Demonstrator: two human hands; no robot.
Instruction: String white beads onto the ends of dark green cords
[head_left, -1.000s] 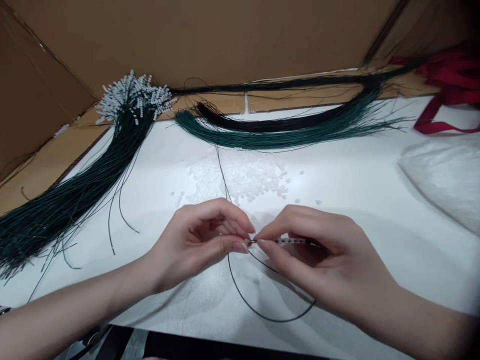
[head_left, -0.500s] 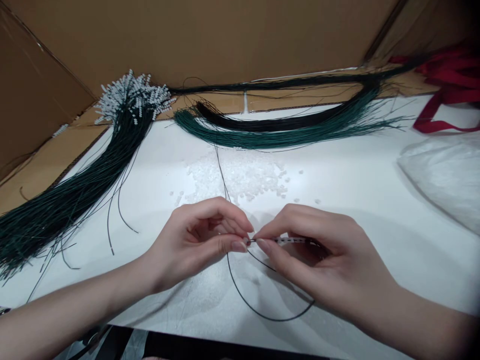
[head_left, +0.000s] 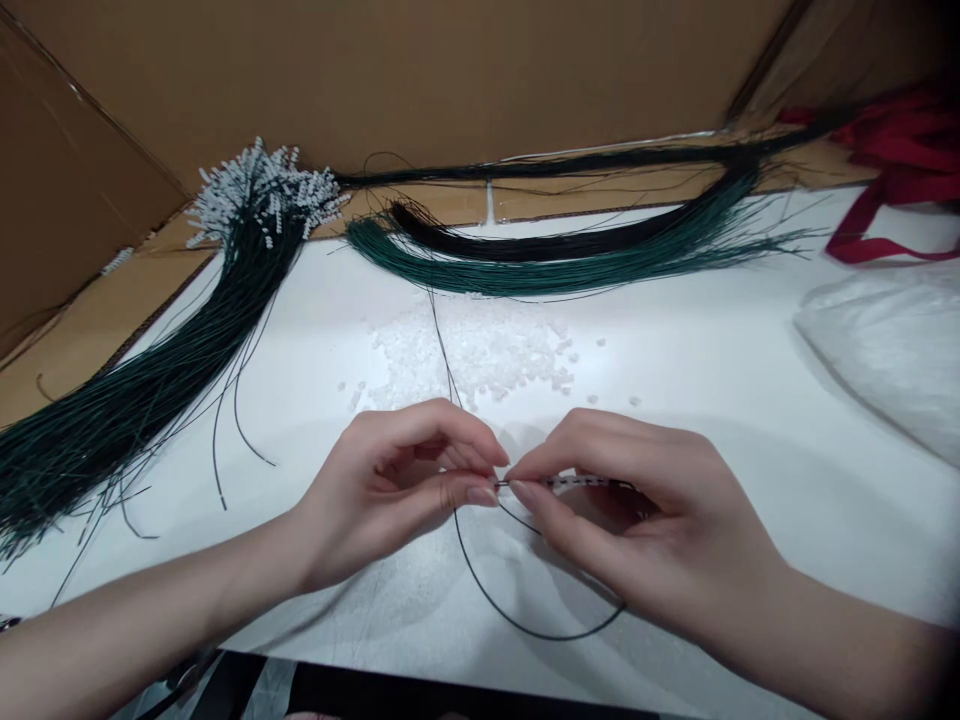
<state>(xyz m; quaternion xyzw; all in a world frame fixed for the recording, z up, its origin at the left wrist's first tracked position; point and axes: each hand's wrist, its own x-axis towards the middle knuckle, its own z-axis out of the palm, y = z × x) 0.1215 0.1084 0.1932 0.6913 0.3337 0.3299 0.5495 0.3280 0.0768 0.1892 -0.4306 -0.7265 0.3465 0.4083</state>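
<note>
My left hand point(head_left: 405, 480) and my right hand point(head_left: 637, 510) meet fingertip to fingertip low over a white table point(head_left: 712, 370). My right hand pinches the end of a thin dark green wire point(head_left: 525, 625) that carries several small white beads point(head_left: 577, 481). The wire loops below both hands and runs up toward the far bundles. My left hand pinches something tiny at the wire's tip; I cannot make it out. A scatter of loose clear beads point(head_left: 480, 350) lies just beyond my hands.
A bundle of green wires with white beaded ends point(head_left: 255, 195) fans along the left. Plain green and black wire bundles point(head_left: 555, 265) curve across the back. A clear plastic bag point(head_left: 892, 350) lies right, red ribbon point(head_left: 892, 170) far right. Cardboard walls point(head_left: 450, 70) stand behind.
</note>
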